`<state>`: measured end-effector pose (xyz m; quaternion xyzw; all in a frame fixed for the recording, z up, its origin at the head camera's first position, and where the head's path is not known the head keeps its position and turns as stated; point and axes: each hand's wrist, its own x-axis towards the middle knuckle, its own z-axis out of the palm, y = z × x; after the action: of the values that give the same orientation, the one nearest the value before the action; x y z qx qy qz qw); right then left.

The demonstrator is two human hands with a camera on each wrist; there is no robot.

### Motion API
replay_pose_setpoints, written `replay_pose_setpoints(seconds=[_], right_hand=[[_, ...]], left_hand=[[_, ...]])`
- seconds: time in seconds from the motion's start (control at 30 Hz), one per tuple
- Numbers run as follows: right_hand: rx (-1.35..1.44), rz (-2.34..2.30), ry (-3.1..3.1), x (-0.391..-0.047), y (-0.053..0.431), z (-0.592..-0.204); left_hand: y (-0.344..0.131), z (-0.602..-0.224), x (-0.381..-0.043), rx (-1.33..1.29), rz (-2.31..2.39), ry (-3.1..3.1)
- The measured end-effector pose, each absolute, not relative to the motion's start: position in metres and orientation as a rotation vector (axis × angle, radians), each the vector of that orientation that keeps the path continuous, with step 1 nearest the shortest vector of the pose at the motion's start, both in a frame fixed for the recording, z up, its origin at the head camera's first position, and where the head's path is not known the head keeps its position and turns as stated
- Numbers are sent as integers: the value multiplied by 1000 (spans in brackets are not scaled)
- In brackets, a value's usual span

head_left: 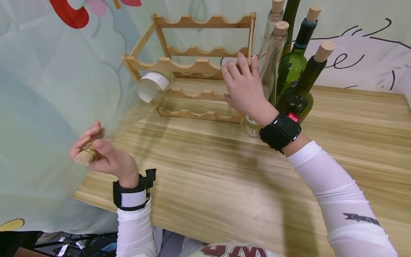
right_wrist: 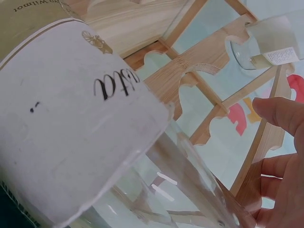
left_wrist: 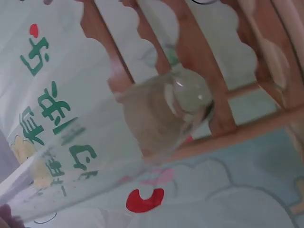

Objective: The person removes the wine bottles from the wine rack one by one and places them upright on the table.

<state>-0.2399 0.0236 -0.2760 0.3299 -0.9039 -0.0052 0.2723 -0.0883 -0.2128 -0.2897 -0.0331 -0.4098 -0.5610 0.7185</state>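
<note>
My left hand holds a clear glass bottle by its neck. A cork sticks out of the mouth toward me. The bottle lies slanted, its white-labelled base end at the left part of a wooden wine rack. In the left wrist view the bottle's base overlaps the rack's scalloped rails. My right hand rests on the upper front rail at the rack's right end, fingers spread and thumb apart. Close beside that hand stands a clear corked bottle; its white label fills much of the right wrist view.
A green bottle and a dark bottle, both corked, stand right of the rack with other bottles behind. The wooden table has its front edge near me. A printed cloth hangs at the left and back.
</note>
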Motion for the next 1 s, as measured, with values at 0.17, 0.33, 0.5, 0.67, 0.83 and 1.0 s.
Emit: replay_pose_setpoints(seconds=[0.17,0.33,0.5,0.67,0.83,1.0], right_hand=[[882,-18,-2401,-240,25,-277],[884,-17,-2397,-241,25,-277],[892,-13,-2412,-241,25,-278],[901,-5,-2449,-243,27,-276],[904,-5,-2522,-248,31,-273],[970,110,-2638,-240,34,-277]], left_hand=[[-207,-268,-94,-26,-1412,-695],[-208,-250,-96,-23,-1515,-470],[-207,-243,-93,-104,-1445,-471],[-203,-239,-89,-183,-1337,-516],[-200,-239,-84,-181,-1378,-514],[-195,-238,-81,-156,-1503,-424]])
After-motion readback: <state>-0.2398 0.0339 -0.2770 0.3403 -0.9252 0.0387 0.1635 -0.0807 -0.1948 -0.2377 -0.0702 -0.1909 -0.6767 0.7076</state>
